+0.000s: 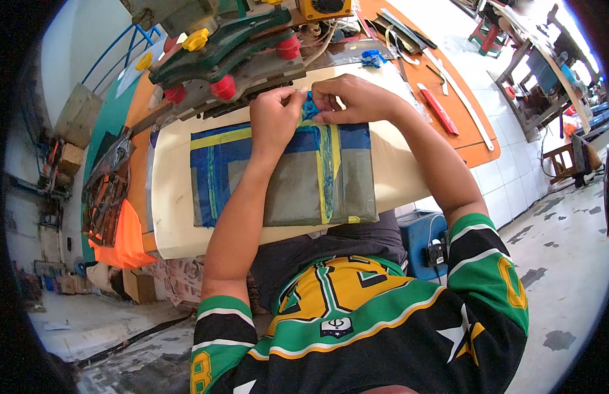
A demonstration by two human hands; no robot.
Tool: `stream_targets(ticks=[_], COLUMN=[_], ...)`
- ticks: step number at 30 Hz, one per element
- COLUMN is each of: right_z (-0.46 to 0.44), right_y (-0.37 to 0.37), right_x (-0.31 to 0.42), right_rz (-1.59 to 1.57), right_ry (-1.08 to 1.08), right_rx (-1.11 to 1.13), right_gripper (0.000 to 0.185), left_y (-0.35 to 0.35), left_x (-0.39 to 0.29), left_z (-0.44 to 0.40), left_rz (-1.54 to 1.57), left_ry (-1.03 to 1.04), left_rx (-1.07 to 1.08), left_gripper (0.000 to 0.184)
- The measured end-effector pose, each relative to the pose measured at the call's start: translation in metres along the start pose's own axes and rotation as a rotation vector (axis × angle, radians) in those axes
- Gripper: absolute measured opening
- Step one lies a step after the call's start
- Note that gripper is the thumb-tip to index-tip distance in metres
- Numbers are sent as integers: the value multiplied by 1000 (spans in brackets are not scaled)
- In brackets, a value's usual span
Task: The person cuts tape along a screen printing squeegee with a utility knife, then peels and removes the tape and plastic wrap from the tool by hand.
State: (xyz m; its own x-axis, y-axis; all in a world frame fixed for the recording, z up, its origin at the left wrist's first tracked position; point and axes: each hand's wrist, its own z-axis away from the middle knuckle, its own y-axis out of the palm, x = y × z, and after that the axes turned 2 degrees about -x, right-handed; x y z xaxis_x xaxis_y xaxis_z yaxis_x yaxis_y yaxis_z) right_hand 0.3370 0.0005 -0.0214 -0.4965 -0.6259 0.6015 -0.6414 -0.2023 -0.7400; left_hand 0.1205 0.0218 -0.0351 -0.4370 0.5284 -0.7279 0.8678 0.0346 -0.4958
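Observation:
A flat grey panel (288,190) with blue painted areas lies on a large cream sheet in front of me. Yellow tape strips (336,154), some smeared with blue, run along its top and down its right part. At the panel's far edge, my left hand (276,118) pinches a crumpled piece of blue and yellow tape (309,108). My right hand (357,100) has its fingers curled around the same piece from the other side. The fingertips partly hide the tape, and my left forearm covers part of the panel.
Beyond the panel stands a green machine (235,49) with red feet and yellow knobs. A crumpled blue wad (373,58), a red cutter (438,109) and a long white strip (463,102) lie at the right. Orange cloth (124,240) hangs at the left edge.

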Motion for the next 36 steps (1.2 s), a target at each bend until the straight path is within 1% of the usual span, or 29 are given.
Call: stream_targets(ticks=[2, 3, 5, 7, 9, 11, 13, 15, 20, 22, 30, 33, 35, 36], right_z=[0, 0, -1, -2, -2, -1, -3, -4, -5, -5, -8, -7, -6, -5], right_y=[2, 1, 0, 1, 1, 0, 0, 0, 0, 1, 7, 9, 2, -2], right_x=[4, 7, 15, 10, 9, 10, 10, 11, 13, 12, 5, -2, -15, -19], right_rz=[90, 89, 206, 200, 196, 180, 195, 212, 153, 161, 183, 121, -35, -37], right_ry=[-46, -46, -47, -67, -85, -56, -52, -51, -1, 1, 32, 73, 112, 112], right_rx=[-36, -35, -23, -39, -56, -67, -70, -73, -100, -108, -185, -227, -153, -152], right_gripper=[20, 20, 14, 14, 14, 15, 15, 15, 15, 16, 19, 16, 12, 12], left_y=[1, 2, 2, 1, 2, 1, -4, -2, -2, -3, 0, 1, 0, 0], left_x=[2, 2, 3, 1, 1, 1, -5, -4, -5, -5, -3, -5, -5, -5], left_z=[0, -1, 0, 1, 1, 2, 2, 3, 5, 5, 5, 6, 5, 5], left_rz=[17, 4, -11, 8, 17, 26, -27, -1, 25, 16, -16, -14, -8, -21], left_ry=[6, 33, 58, 14, 19, 22, 6, 20, 30, 14, 58, 65, 63, 75], left_rx=[-4, -23, -40, -20, -33, -50, 7, -22, -57, -18, -70, -87, -95, -95], left_gripper=[29, 28, 28, 27, 27, 27, 27, 27, 27, 28, 32, 32, 33, 33])
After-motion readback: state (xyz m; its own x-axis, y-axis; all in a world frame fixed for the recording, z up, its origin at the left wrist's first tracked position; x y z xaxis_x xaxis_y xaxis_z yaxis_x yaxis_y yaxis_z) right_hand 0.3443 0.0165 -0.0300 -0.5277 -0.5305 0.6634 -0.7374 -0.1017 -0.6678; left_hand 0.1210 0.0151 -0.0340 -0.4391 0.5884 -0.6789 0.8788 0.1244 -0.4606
